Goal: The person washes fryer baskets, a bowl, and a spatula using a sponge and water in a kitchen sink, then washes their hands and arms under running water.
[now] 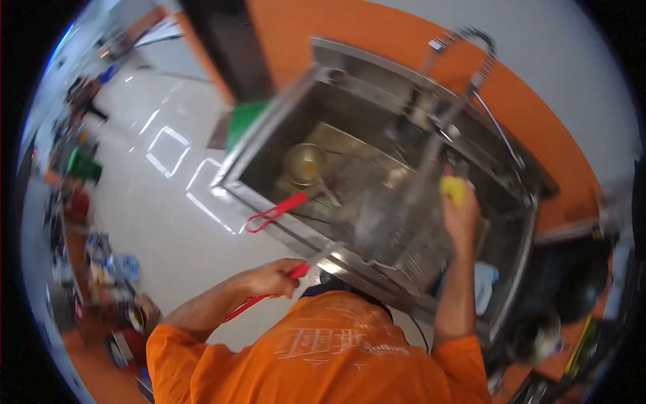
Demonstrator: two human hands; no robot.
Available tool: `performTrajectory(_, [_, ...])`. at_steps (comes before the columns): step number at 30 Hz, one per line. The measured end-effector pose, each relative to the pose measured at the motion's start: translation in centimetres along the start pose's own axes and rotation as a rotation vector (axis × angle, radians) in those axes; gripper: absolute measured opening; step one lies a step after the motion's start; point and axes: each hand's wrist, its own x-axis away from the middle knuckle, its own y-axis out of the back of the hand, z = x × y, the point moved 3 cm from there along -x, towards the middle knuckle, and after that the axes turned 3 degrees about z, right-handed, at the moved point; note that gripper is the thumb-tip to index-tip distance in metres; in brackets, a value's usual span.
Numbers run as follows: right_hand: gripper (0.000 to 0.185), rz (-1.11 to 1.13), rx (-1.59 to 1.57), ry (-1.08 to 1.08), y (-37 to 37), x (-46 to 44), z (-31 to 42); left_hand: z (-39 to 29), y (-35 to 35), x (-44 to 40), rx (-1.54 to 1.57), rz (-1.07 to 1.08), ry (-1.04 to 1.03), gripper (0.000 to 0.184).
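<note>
My left hand [279, 277] is closed around the red handle [299, 271] of a long utensil, held at the front edge of the sink. Its pale, blurred far part points toward the basin, and its head cannot be made out. A yellow sponge [453, 190] sits in the closed fingers of my right hand [463, 219], over the right part of the metal sink [387, 273]. Another red-handled utensil [286, 207] rests across the sink's front rim. Inside the left part lies a round metal bowl or ladle [305, 163] with something yellowish in it.
A spring-hose faucet [481, 64] rises behind the sink. A light blue item [484, 286] lies at the sink's right end. Dark cookware [579, 286] stands farther right. Something green [245, 123] is beyond the left rim, beside the shiny tiled floor [168, 182].
</note>
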Motion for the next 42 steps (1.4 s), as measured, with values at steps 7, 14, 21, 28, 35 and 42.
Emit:
performTrajectory(7, [0.032, 0.132, -0.255, -0.131, -2.7, 1.0, -0.7, 0.5, 2.3, -0.7, 0.114, 0.037, 0.085, 0.037])
performTrajectory(14, [0.044, 0.159, -0.003, 0.193, -4.3, 1.8, 1.3, 5.1, 7.2, -4.2, 0.278, 0.109, 0.099, 0.036])
performTrajectory(21, [0.050, 0.214, 0.182, 0.289, -7.3, 2.4, 2.8, 7.0, 9.9, -6.4, -0.262, -0.220, -0.108, 0.011])
performTrajectory(28, [0.046, 0.204, 0.233, 0.399, -8.2, 2.7, 5.9, 6.6, 9.6, -6.7, -0.919, -0.651, -0.137, 0.034])
performTrajectory(35, [0.042, 0.492, 0.142, 0.599, -9.9, 9.1, 8.3, 8.9, 9.4, -7.3, -0.943, -0.767, -0.061, 0.041])
performTrajectory(42, [0.043, 0.417, 0.115, 0.505, -10.6, 9.5, 8.9, 10.9, 9.8, -7.1, -0.934, -0.860, -0.177, 0.039])
